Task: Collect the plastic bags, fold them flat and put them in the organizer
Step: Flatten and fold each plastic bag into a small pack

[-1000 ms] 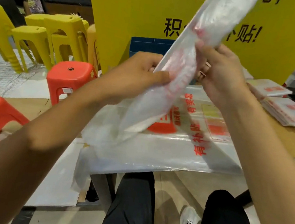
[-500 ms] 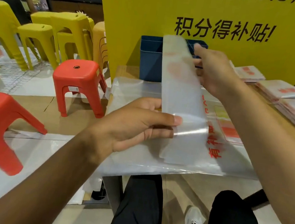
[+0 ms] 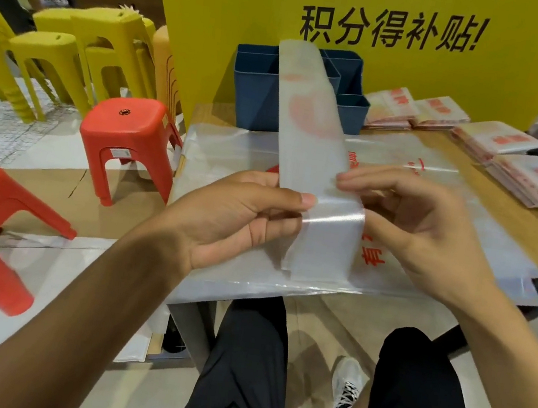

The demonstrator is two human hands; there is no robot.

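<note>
Both hands — left hand (image 3: 242, 214), right hand (image 3: 410, 223) — now pinch the folded bag (image 3: 310, 123). The right has slid down from its far end — cross-folding probably comes next.

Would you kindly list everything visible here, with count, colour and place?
folded bag strip: one, translucent with red print, held up over the table
flat bags: a layer, clear with red print, spread on the table
table: one, wood-coloured, in front
organizer: one, dark blue, compartments, at the table's back
folded bag stacks: several, white and red, right of the organizer
sign: one, yellow with black characters, behind
red stools: two, left
yellow stools: several, stacked, far left
left hand: pinches the strip's left edge
right hand: pinches its right edge
</note>
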